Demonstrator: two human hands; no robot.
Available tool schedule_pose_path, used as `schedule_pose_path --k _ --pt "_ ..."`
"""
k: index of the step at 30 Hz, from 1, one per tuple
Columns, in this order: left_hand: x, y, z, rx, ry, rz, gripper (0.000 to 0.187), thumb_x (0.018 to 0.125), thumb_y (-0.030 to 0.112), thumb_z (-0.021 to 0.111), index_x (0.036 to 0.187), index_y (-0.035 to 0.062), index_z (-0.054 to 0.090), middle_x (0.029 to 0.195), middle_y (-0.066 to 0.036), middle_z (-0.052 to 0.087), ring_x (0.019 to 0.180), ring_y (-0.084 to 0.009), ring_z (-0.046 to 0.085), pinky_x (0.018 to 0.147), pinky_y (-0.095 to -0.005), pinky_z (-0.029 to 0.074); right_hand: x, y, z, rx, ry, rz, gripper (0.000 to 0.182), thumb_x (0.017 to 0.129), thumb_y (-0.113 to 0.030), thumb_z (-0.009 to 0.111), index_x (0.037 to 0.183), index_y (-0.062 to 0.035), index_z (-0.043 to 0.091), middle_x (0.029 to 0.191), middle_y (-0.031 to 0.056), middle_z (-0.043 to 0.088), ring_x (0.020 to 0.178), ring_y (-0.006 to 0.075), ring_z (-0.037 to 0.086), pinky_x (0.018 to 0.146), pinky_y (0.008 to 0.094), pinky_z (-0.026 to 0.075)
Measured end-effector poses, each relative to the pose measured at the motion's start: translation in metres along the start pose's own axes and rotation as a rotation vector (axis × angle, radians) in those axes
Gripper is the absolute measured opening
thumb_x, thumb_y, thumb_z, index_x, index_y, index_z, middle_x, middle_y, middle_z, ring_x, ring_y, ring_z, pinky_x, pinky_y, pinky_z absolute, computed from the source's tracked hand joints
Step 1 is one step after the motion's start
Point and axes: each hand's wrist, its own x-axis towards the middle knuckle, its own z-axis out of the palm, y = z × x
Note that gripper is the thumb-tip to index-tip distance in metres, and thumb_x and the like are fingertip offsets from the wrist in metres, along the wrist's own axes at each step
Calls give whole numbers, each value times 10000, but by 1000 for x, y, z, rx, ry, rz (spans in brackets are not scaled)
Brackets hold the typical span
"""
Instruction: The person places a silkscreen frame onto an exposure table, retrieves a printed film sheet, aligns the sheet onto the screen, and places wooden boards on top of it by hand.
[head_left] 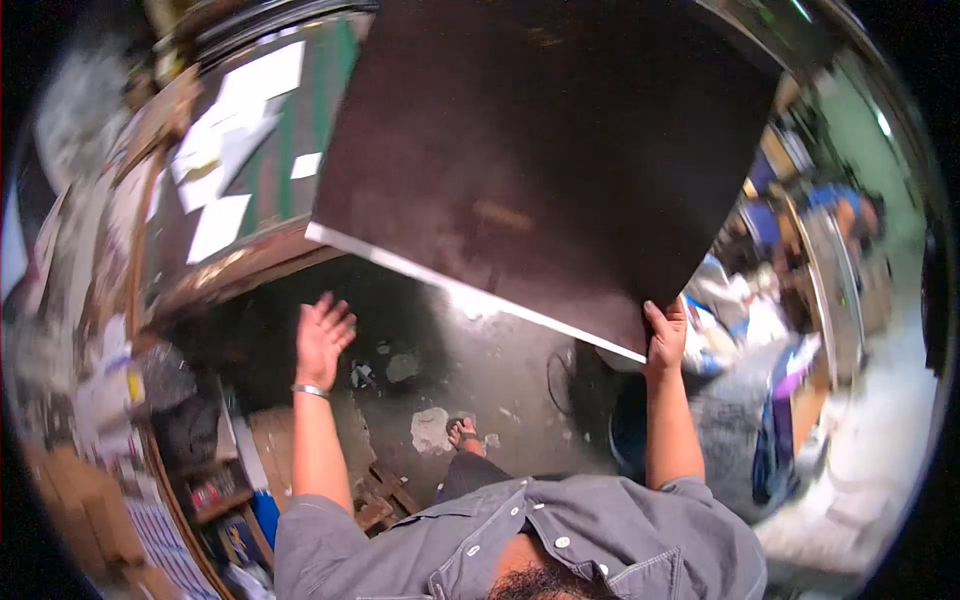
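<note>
A large dark brown board (540, 150) with a pale front edge fills the upper middle, tilted in front of me. My right hand (667, 335) grips its near right corner, thumb on the top face and the other fingers mostly hidden. My left hand (326, 338), with a metal bracelet at the wrist, is raised below the board's left corner. Its fingers are spread, the palm shows, and it touches nothing.
At the left stands a table (225, 275) with loose white papers (215, 225) on it. Shelves and boxes (85, 500) line the lower left. White bags or wrapped bundles (735, 305) crowd the right. The floor (510, 400) has pale patches, and my sandalled foot (464, 436) is on it.
</note>
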Motion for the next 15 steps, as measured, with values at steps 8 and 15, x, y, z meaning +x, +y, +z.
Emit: schedule_pose_path --k 8,15 --pt "39 -55 182 686 -778 -200 808 825 327 735 1454 1 346 1264 -96 582 1064 -190 576 942 -324 435 -272 -80 -204 -626 481 380 364 741 -77 713 1075 55 653 994 58 692 922 131 596 836 305 476" --pt "-24 -325 250 868 -1155 -497 301 854 43 696 1138 -13 612 1127 -40 635 1026 -163 566 945 -319 435 -590 -45 -216 -771 1439 535 342 706 55 639 1047 42 652 1011 80 684 939 171 623 854 321 484"
